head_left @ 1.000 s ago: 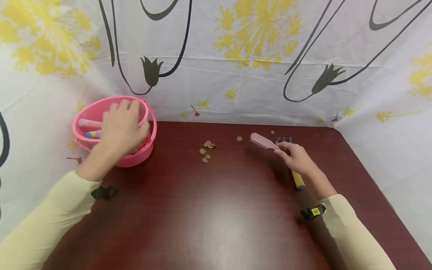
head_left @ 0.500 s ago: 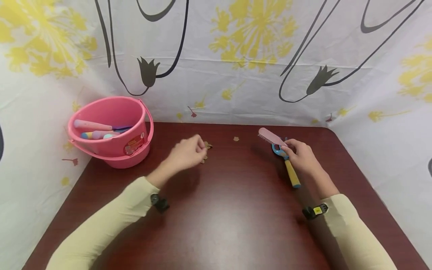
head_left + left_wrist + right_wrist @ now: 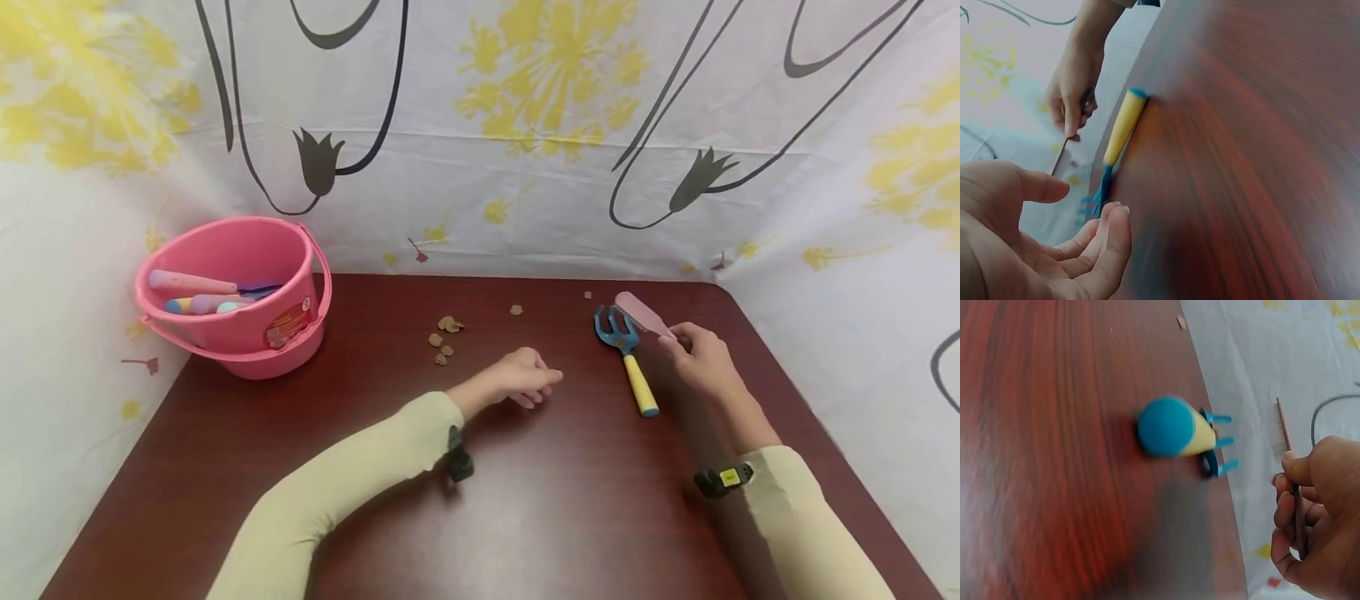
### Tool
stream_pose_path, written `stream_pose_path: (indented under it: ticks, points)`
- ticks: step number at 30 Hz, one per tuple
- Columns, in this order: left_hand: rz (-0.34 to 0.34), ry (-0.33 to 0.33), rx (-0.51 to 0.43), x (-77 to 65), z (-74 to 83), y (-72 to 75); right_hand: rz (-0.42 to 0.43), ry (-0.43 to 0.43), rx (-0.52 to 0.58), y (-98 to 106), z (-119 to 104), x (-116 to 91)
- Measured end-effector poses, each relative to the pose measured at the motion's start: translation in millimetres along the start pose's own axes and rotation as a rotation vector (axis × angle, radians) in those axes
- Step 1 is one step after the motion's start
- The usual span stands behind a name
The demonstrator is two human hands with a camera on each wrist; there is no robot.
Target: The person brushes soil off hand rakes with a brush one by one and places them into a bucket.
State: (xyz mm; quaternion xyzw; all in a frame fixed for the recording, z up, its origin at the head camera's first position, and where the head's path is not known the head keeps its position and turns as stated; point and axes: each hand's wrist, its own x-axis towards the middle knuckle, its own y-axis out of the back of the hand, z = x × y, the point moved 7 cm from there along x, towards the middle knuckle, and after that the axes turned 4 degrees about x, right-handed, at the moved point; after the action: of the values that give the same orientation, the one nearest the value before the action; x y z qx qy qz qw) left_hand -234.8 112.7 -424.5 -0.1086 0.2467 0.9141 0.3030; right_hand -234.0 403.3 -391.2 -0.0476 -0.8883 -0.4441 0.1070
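My right hand (image 3: 701,358) holds a pink hairbrush (image 3: 641,315) by its handle, bristles facing down, above the right side of the table. Seen edge-on in the right wrist view, the hairbrush (image 3: 1300,519) passes between thumb and curled fingers. Left of that hand lies a toy garden fork (image 3: 639,383) with blue tines and a yellow handle. Over the middle of the table, my left hand (image 3: 525,379) reaches towards the fork with nothing in it. Its fingers (image 3: 1116,244) are loosely bent and the thumb stands apart in the left wrist view.
A pink bucket (image 3: 247,354) stands at the back left with several toy handles (image 3: 191,282) inside. Several small brown flat pieces (image 3: 447,324) lie near the back of the dark red table (image 3: 375,525). A patterned white cloth (image 3: 450,200) hangs behind and at both sides.
My left hand has left the bucket and swept right, past the brown pieces, towards the fork. My right hand has shifted right with the hairbrush, so the whole fork now shows.
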Motion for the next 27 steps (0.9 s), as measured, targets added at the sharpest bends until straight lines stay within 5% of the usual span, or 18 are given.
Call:
stream_pose_path:
  ticks: [4, 15, 27]
  points:
    - [-0.006, 0.013, 0.051, 14.1, 15.0, -28.4, 0.026, -0.024, -0.011, 10.6, 11.7, -10.2]
    - [0.120, 0.045, 0.410, 53.8, 51.2, -81.3, 0.104, -0.024, -0.070, 39.5, 34.3, -39.2]
    - [0.369, 0.260, 0.774, 89.3, 73.6, -129.0, 0.096, -0.046, -0.060, 42.5, 39.6, -44.4]
